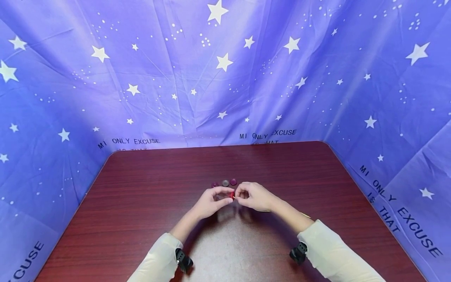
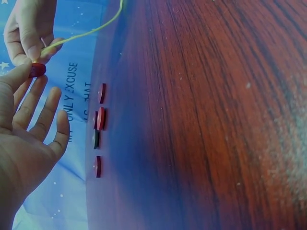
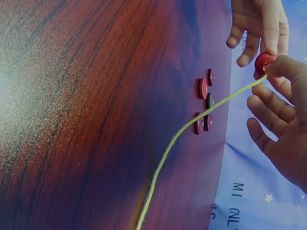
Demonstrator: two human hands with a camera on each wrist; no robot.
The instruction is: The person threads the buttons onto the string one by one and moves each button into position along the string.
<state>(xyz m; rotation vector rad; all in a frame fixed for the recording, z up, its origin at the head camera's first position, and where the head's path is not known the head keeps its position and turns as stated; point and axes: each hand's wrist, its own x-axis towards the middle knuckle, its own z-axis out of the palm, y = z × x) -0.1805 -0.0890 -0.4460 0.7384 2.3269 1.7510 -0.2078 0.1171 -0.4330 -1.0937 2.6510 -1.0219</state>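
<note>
Up off the table, my left hand (image 1: 210,203) pinches a round red button (image 3: 264,63) between thumb and fingertip. My right hand (image 1: 257,197) meets it from the other side, thumb and forefinger pinching a yellow string (image 3: 180,132) close to the button's face. In the right wrist view, the string trails from those fingertips down past the table's far side. Fingertips cover the spot where string and button meet, so I cannot tell whether the string passes through a hole. The other fingers of both hands are spread loosely.
Just beyond the hands, several buttons lie on the dark red wooden table (image 1: 158,180), among them a grey one (image 1: 225,183) and a magenta one (image 1: 233,182). A blue-purple star-print curtain (image 1: 197,78) stands around the table's back and sides.
</note>
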